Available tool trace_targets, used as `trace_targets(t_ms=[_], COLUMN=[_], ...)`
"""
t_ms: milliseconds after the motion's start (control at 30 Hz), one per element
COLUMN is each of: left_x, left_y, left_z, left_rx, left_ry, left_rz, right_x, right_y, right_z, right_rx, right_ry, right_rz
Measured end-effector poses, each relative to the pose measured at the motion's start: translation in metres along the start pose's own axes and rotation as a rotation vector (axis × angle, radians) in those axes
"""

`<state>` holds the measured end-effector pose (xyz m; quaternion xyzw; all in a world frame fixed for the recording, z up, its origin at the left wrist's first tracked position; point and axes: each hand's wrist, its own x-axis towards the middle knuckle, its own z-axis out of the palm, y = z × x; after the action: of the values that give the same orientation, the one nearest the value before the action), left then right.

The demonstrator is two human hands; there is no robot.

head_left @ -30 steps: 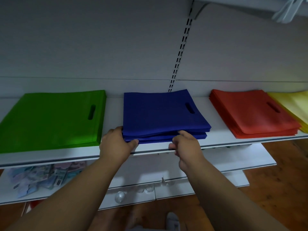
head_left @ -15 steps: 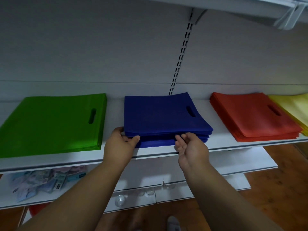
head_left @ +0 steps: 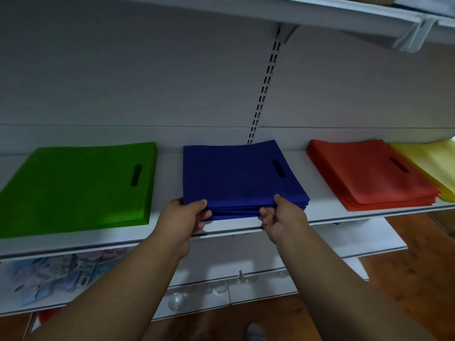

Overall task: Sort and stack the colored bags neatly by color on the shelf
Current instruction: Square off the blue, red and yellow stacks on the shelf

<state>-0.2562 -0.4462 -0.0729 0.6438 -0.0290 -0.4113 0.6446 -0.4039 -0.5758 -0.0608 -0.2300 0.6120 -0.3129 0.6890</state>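
Observation:
A stack of blue bags (head_left: 236, 178) lies in the middle of the white shelf (head_left: 170, 168). My left hand (head_left: 183, 219) grips the stack's front left corner, thumb on top and fingers under the edge. My right hand (head_left: 279, 217) pinches the front edge further right, thumb on top. A green stack (head_left: 81, 188) lies to the left. A red stack (head_left: 369, 173) lies to the right, and a yellow stack (head_left: 433, 163) overlaps its far side at the frame's edge.
A slotted upright (head_left: 264, 89) runs up the back wall behind the blue stack. Another shelf (head_left: 344, 13) hangs overhead. Lower shelves hold packets (head_left: 56, 274) and small clear items (head_left: 176, 300). The wooden floor (head_left: 418, 279) shows at the right.
My right hand, which was open at the blue stack's front edge, has closed on it with the thumb on top. My left hand keeps its grip on the left corner.

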Motion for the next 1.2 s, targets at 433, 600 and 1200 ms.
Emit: trace_targets(t_ms=[433,600,1200], left_x=[-0.005,-0.002,0.002], left_y=[0.006,0.006,-0.013], left_z=[0.020,0.020,0.002], left_rx=[-0.262,-0.201,0.702], left_ry=[0.086,0.115,0.226], left_rz=[-0.096,-0.052,0.292], right_x=[-0.011,-0.004,0.031], right_y=[0.005,0.004,-0.029], right_z=[-0.003,0.007,-0.044], right_rx=[0.146,0.277,-0.485], right_ry=[-0.211,-0.207,0.145], right_rz=[0.301,0.206,-0.335])
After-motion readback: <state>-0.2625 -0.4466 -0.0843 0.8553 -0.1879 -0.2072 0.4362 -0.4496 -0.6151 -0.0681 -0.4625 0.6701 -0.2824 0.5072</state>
